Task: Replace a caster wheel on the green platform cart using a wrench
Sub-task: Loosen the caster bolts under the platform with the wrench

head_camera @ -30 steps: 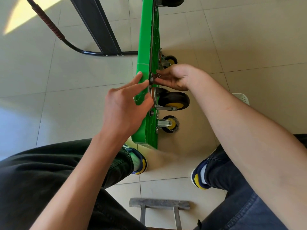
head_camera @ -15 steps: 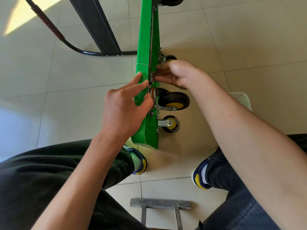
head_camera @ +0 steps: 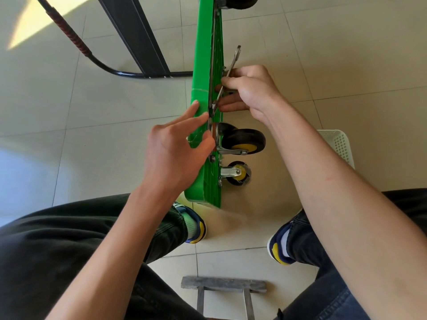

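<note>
The green platform cart (head_camera: pixel 203 65) stands on its edge on the tiled floor, underside to the right. A large black caster wheel (head_camera: pixel 245 140) with a yellow hub sits on its steel plate against the underside, a smaller caster (head_camera: pixel 238 173) just below it. My right hand (head_camera: pixel 249 91) grips a flat steel wrench (head_camera: pixel 232 63) whose lower end sits at a fastener above the large caster. My left hand (head_camera: pixel 178 148) reaches from the left with thumb and fingers at the cart's edge and the caster plate; whether it pinches anything is hidden.
The cart's folded black handle (head_camera: pixel 129 35) and a dark curved tube (head_camera: pixel 76 42) lie on the floor behind it. A white perforated basket (head_camera: pixel 339 144) sits at right. A grey metal stool edge (head_camera: pixel 224 284) lies between my feet. Another wheel (head_camera: pixel 240 1) shows at top.
My right hand has swung the wrench so its free end now sticks up and away past the fingers. The left hand has stayed at the cart's edge.
</note>
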A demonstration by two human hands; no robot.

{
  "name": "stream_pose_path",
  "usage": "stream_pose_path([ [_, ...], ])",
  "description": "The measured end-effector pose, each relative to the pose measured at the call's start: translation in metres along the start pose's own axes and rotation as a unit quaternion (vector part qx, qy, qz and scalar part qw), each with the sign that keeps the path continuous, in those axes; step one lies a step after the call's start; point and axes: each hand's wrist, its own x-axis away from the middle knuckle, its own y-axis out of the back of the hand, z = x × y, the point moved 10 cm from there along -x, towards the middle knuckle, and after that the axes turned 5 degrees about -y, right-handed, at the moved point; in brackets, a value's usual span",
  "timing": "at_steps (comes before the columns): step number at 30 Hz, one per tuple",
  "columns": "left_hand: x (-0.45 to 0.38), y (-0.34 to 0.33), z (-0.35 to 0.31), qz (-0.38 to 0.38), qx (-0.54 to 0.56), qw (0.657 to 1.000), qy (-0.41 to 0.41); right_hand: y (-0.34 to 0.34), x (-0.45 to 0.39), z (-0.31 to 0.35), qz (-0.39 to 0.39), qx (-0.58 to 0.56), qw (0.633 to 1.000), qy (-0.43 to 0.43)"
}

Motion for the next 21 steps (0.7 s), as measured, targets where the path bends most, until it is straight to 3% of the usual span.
stream_pose_path([
  [3, 0.000, 0.000, 0.001, 0.000, 0.007, 1.000, 0.001, 0.000, 0.000, 0.000, -0.010, 0.022, 1.000, -0.009],
  [10, 0.000, 0.000, 0.001, 0.002, 0.006, 1.000, 0.000, -0.003, 0.010, 0.001, -0.021, -0.041, 0.999, 0.010],
  [21, 0.000, 0.001, 0.003, 0.006, 0.002, 1.000, 0.009, 0.000, 0.055, 0.022, -0.094, 0.003, 0.976, 0.198],
])
